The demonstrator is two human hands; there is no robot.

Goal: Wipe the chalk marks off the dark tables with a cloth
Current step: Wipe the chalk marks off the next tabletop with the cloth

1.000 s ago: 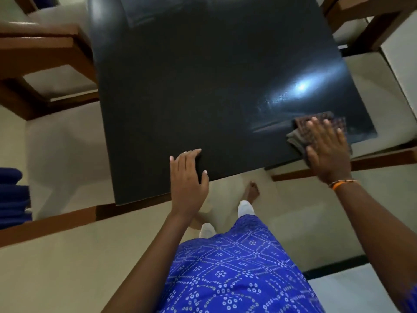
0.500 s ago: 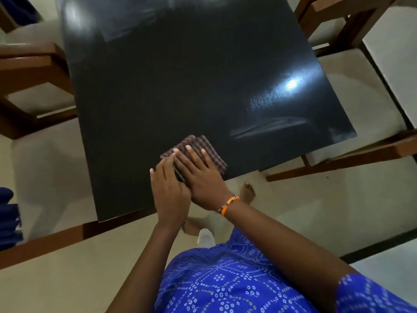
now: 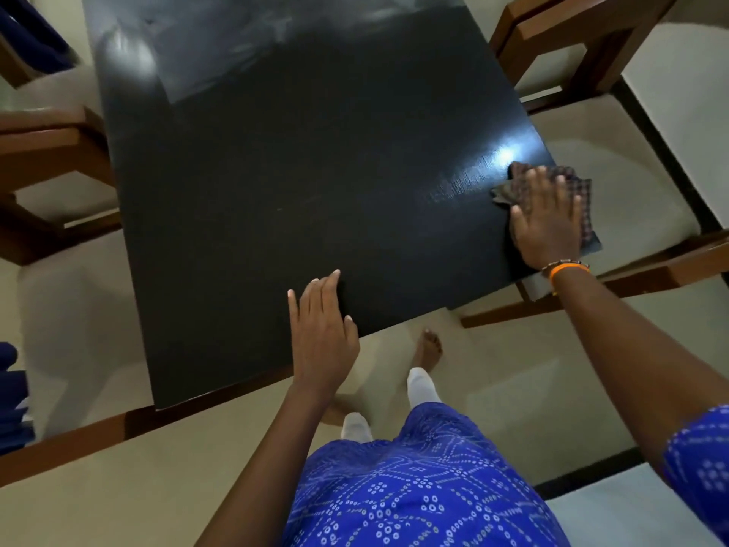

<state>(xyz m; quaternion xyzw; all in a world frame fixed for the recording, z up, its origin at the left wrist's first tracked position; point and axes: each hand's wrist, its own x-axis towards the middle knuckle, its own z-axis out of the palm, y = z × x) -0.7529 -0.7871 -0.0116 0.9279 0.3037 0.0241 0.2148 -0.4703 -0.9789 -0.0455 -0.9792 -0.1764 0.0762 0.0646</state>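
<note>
A dark square table [image 3: 300, 179] fills the upper middle of the head view, glossy, with a bright light reflection near its right edge. My right hand [image 3: 546, 223] lies flat on a brown checked cloth [image 3: 580, 191] and presses it against the table's right edge, part of the cloth hanging past the edge. My left hand [image 3: 321, 333] rests flat on the near edge of the table, fingers together, holding nothing. Faint grey smears show at the table's far end; I see no distinct chalk marks near the cloth.
Wooden chairs with pale seat cushions surround the table: one at the left [image 3: 51, 152], one at the back right [image 3: 584, 41], one at the right [image 3: 615, 167]. A wooden rail [image 3: 79, 440] runs along the near side. Blue fabric [image 3: 12, 400] lies at the far left. My feet stand below the table's edge.
My right hand has swept the cloth from beside the left hand at the near edge over to the table's right edge. The left hand stayed on the near edge.
</note>
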